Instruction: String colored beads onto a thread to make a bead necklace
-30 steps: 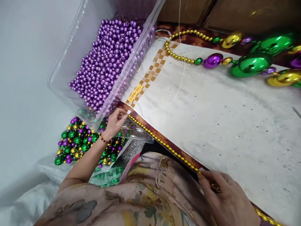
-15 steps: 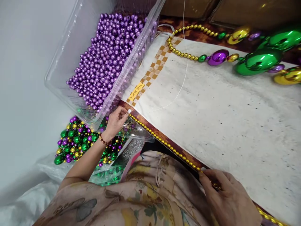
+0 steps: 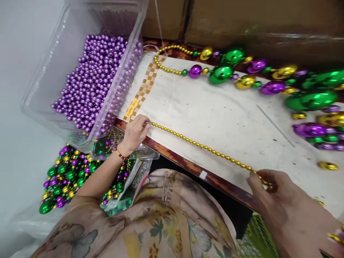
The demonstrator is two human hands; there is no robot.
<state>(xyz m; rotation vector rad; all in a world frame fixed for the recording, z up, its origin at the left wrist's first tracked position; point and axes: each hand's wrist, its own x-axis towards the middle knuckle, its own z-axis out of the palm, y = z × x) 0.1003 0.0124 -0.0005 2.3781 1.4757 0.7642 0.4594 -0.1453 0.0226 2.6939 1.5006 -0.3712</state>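
Note:
A strand of gold beads [image 3: 200, 145] stretches nearly straight between my two hands, over the near side of the white table top [image 3: 231, 118]. My left hand [image 3: 137, 132], wearing a brown bead bracelet [image 3: 120, 154], pinches its left end; the exact tip is hidden by the fingers. Farther right, my right hand [image 3: 285, 204] is closed on the strand between thumb and fingers, and some gold beads show inside its grip. Across the far side lies a large necklace [image 3: 221, 73] of gold, green and purple beads in a loop.
A clear plastic bin [image 3: 34, 93] of purple beads [image 3: 94, 82] stands at the left. Below it is a pile of mixed bead strings [image 3: 70, 175]. Brown cardboard boxes [image 3: 258, 21] line the back. A small white tab [image 3: 203, 175] sits on the table's front edge.
The view has shifted right, showing more of the large necklace. Both hands have moved the gold strand from along the table's front edge to over the white surface, still stretched between them.

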